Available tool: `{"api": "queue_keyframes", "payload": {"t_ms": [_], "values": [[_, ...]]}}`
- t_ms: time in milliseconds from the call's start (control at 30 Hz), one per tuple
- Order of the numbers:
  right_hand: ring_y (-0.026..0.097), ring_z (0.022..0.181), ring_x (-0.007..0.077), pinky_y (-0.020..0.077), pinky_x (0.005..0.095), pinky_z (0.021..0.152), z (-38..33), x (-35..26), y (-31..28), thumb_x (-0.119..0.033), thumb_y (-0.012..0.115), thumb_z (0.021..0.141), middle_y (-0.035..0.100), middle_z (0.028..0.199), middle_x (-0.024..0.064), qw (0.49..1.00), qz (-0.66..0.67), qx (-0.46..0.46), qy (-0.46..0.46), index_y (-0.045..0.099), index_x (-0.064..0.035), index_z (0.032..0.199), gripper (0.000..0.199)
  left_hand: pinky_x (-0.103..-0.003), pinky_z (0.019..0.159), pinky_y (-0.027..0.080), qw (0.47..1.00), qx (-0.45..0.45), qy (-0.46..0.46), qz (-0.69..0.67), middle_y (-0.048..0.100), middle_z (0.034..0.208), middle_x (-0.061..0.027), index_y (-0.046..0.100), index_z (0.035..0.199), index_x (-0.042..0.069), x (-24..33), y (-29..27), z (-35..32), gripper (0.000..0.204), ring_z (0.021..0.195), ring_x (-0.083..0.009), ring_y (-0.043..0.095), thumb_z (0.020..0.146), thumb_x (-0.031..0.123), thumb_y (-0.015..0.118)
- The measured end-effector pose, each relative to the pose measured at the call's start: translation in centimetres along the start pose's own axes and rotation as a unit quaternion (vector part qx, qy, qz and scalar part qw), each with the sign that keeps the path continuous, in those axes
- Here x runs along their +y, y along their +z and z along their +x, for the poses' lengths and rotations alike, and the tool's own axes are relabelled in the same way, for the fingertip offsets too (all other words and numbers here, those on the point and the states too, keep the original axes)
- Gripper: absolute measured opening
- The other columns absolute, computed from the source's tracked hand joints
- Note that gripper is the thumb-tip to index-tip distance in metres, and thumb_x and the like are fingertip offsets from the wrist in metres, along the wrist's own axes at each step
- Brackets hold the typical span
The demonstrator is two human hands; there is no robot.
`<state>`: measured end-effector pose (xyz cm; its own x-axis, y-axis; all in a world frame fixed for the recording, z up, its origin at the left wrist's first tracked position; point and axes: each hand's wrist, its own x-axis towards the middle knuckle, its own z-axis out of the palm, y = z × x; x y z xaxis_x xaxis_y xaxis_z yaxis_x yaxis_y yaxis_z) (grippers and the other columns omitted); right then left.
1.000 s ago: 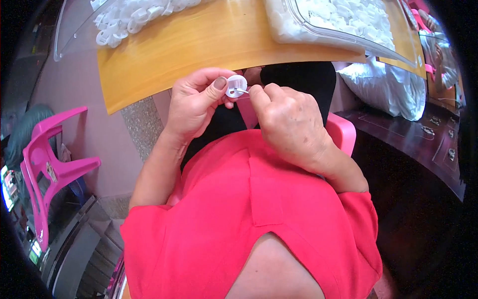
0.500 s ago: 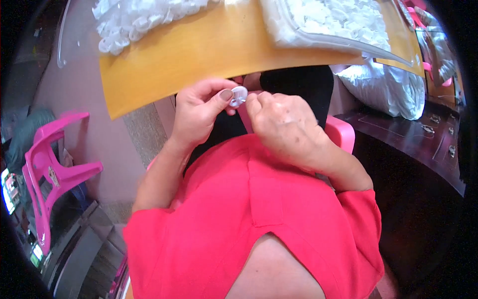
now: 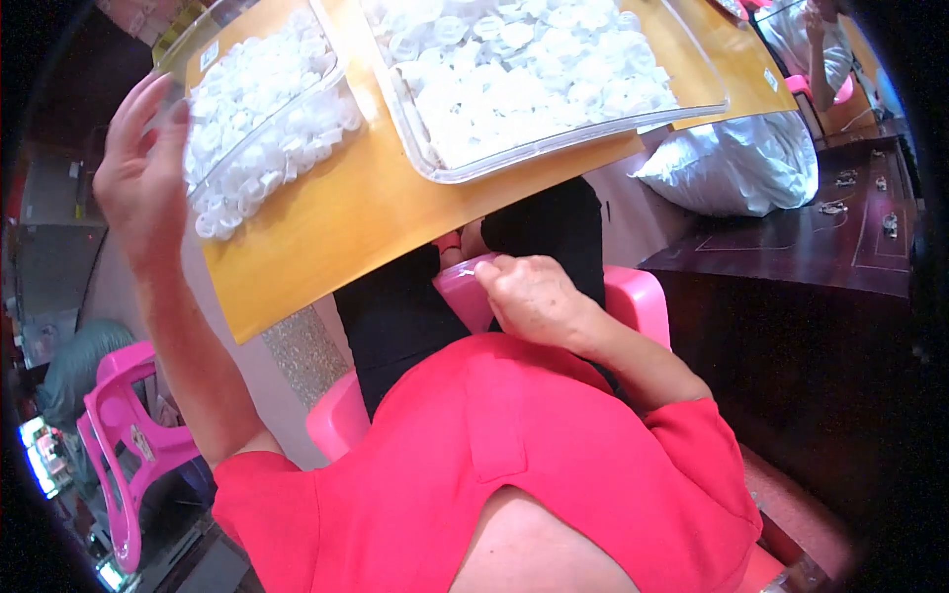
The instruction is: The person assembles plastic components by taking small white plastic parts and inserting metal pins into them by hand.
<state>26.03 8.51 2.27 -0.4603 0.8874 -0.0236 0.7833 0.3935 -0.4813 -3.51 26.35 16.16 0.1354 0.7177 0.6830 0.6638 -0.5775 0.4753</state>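
My left hand (image 3: 148, 188) is raised at the outer side of the left clear plastic tray (image 3: 341, 69), its fingers apart and nothing visible in them. That tray holds a heap of small round white plastic pieces (image 3: 262, 148). Low over my lap, in front of the table edge, my right hand (image 3: 539, 301) is closed. A tiny whitish tip shows at its thumb and forefinger; the rest of what it grips is hidden.
A second clear tray (image 3: 450, 178) of white pieces stands to the right on the yellow-brown tabletop (image 3: 287, 282). A full white sack (image 3: 736, 168) rests at right beside a dark wooden panel (image 3: 820, 227). At left stands a pink plastic chair (image 3: 129, 425); I sit on another pink chair (image 3: 638, 301).
My left hand has left my right hand and swung up and left to the left tray; the round white piece it held no longer shows. My right hand stays closed over my lap.
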Motion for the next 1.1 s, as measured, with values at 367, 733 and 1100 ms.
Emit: {"api": "queue_keyframes", "payload": {"t_ms": [367, 733, 1100], "values": [[0.065, 0.067, 0.0359, 0.0516, 0.046, 0.061, -0.9, 3.3, 3.9, -0.009, 0.054, 0.076, 0.064, 0.073, 0.0202, 0.998, 0.025, -0.03, 0.054, 0.06, 0.0, 0.08, 0.012, -0.038, 0.079, 0.049, 0.854, -0.489, 0.178, 0.003, 0.065, 0.094, -0.0185, 0.067, 0.094, 0.001, 12.4, 17.8, 3.1, 0.02, 0.09, -0.0326, 0.063, 0.075, 0.004, 0.068], [0.067, 0.074, 0.0328, 0.0539, 0.0426, 0.062, -1.8, 3.7, 5.2, -0.007, 0.055, 0.072, 0.067, 0.077, 0.0191, 0.996, 0.052, -0.072, 0.029, 0.066, -0.0011, 0.083, 0.017, -0.041, 0.065, 0.046, 0.857, -0.466, 0.219, -0.011, 0.055, 0.072, -0.0167, 0.059, 0.07, -0.002, 11.6, 21.0, 3.0, 0.007, 0.072, -0.0349, 0.057, 0.071, 0.002, 0.065], [0.064, 0.074, 0.0388, 0.0517, 0.0453, 0.07, -1.1, 2.7, 2.3, -0.015, 0.057, 0.082, 0.065, 0.077, 0.0217, 0.98, 0.191, -0.002, 0.052, 0.066, -0.0028, 0.092, 0.019, -0.035, 0.085, 0.048, 0.955, -0.12, 0.008, -0.27, 0.063, 0.104, -0.0179, 0.064, 0.082, -0.003, 11.5, 4.5, -4.9, 0.003, 0.097, -0.0246, 0.06, 0.081, -0.005, 0.063]]}}
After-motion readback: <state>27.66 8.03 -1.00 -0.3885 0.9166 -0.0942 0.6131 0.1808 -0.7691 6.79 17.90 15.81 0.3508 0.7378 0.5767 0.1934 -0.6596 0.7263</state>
